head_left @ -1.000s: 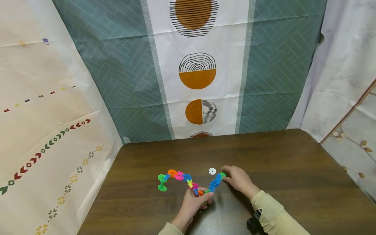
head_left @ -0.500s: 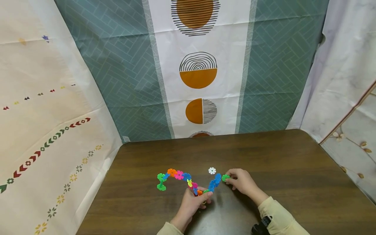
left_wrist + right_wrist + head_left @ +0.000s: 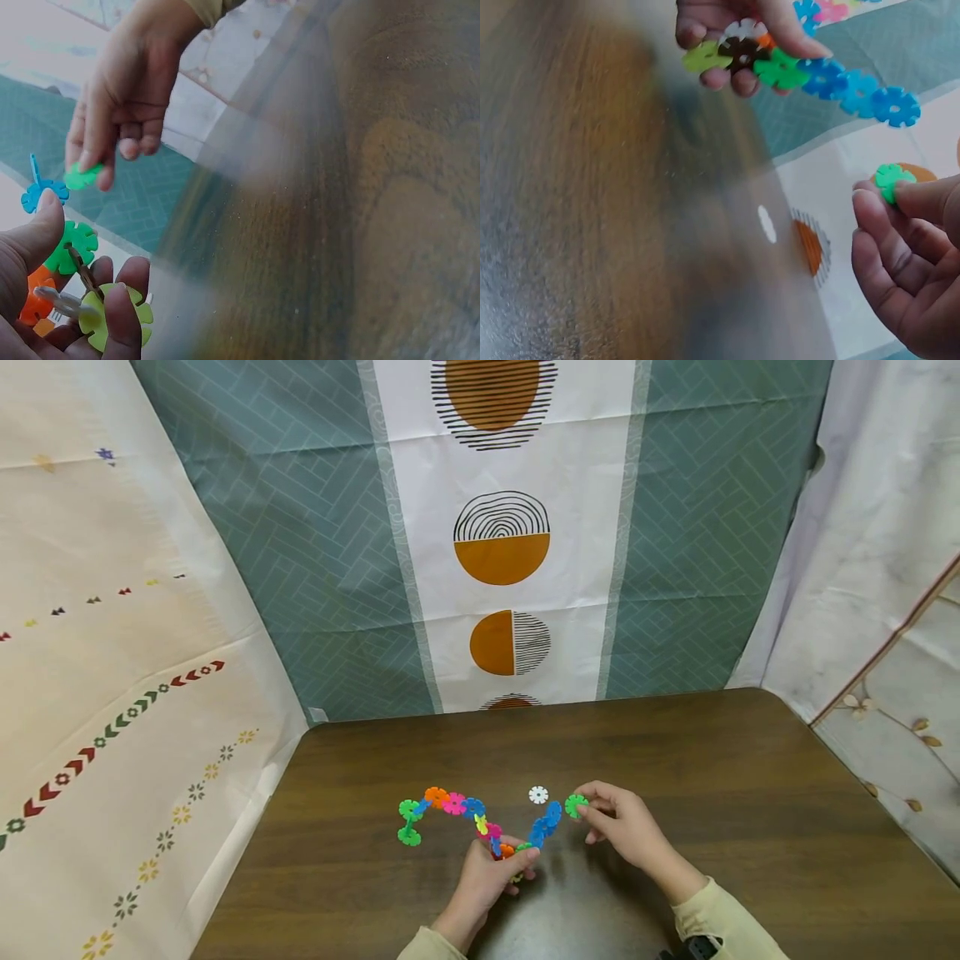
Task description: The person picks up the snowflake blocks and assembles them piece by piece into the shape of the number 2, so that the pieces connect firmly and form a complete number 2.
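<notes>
A chain of colourful notched plastic discs [image 3: 453, 803], slotted together, is gripped near its middle by my left hand [image 3: 486, 872]. Its left part arches through orange, pink and blue to two green discs; several blue discs [image 3: 859, 94] form the right end. In the left wrist view, a yellow-green disc [image 3: 94, 322] of the chain lies among the left fingers, which hide some pieces. My right hand [image 3: 630, 831] pinches a single green disc [image 3: 892, 180] between thumb and fingers. A gap separates this disc from the blue end.
A loose white disc [image 3: 538, 795] lies on the brown wooden table [image 3: 360, 902], just beyond the blue end of the chain. Patterned cloths [image 3: 315, 610] hang behind the table and at both sides.
The green disc in my right hand was at the blue end of the chain; it has come away to the right and turned its flat face more to the head view. My left hand barely moved.
</notes>
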`<state>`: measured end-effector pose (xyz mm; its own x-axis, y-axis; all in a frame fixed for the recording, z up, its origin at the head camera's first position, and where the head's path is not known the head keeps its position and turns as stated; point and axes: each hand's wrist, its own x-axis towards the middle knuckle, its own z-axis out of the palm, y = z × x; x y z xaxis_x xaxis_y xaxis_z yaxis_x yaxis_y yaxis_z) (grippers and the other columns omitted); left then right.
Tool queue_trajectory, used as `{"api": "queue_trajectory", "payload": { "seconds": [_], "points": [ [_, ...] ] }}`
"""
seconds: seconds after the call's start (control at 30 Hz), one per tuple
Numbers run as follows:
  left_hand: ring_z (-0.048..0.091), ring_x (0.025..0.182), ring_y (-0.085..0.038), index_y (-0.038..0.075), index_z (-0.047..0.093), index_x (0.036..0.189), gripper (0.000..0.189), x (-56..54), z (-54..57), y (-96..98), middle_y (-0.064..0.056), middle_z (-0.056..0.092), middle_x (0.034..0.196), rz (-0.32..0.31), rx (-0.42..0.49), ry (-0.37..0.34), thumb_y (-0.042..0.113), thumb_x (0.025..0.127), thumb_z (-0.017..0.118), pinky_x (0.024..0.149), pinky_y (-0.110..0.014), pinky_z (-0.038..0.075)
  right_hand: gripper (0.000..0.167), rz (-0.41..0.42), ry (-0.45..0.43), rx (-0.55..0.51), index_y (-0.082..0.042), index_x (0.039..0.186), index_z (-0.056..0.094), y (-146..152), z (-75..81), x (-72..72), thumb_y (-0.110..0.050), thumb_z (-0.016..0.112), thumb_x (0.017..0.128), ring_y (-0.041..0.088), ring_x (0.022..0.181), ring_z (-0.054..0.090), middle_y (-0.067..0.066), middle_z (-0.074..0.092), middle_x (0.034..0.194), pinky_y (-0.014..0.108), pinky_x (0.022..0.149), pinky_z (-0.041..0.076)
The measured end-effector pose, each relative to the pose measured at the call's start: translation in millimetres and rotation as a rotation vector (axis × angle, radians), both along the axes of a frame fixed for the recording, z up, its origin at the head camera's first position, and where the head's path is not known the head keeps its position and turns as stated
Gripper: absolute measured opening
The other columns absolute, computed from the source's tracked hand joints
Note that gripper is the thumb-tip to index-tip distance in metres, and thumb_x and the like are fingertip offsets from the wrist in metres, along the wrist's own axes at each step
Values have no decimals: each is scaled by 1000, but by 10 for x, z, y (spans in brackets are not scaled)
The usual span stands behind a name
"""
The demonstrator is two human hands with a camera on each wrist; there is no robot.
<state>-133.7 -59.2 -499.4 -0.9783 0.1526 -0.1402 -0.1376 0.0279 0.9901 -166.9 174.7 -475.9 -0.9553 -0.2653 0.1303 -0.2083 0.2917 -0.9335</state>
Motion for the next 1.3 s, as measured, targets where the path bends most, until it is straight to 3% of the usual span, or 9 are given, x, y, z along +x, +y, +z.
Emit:
{"api": "queue_trajectory", "payload": {
  "seconds": [0.23,0.4,0.63,0.77,1.0,1.3],
  "points": [
    [69,65,-20,-1,73,88,25,2,-4,3,-16,69,70,2,-11,6,21,82,80,45,-21,45,19,28,87,-109,-1,113,62,-13,123,62,-11,60,97,31,56,61,12,68,87,33,59,56],
    [68,64,-18,-2,73,88,24,7,-12,4,-16,69,70,-5,-18,9,20,81,81,46,-22,45,19,22,145,-125,-3,115,63,-26,155,90,-7,59,97,29,55,60,6,69,87,33,57,55],
    [68,64,-20,-1,72,88,23,7,-20,9,-17,70,73,-10,-22,3,20,82,80,46,-23,44,20,-20,191,-45,-12,116,67,-44,159,106,-12,59,98,22,54,60,0,67,82,34,53,53],
    [68,65,-22,-1,72,88,22,7,-25,14,-21,70,77,-15,-25,4,19,82,80,46,-24,44,22,-47,262,42,-17,116,69,-64,166,106,-10,61,96,17,54,59,-6,64,78,29,49,49],
    [66,62,-18,-1,72,87,22,8,-21,18,-17,69,71,-12,-28,7,19,81,80,46,-23,43,29,-36,438,170,-16,114,72,-83,187,99,1,64,91,12,52,56,-6,69,90,23,49,47],
    [64,59,-14,-3,71,86,21,24,-52,27,-11,68,66,17,-49,-8,16,81,80,45,-20,42,32,-9,499,235,-14,110,73,-100,183,104,7,65,88,8,53,55,0,71,97,21,51,48]
  ]
}}
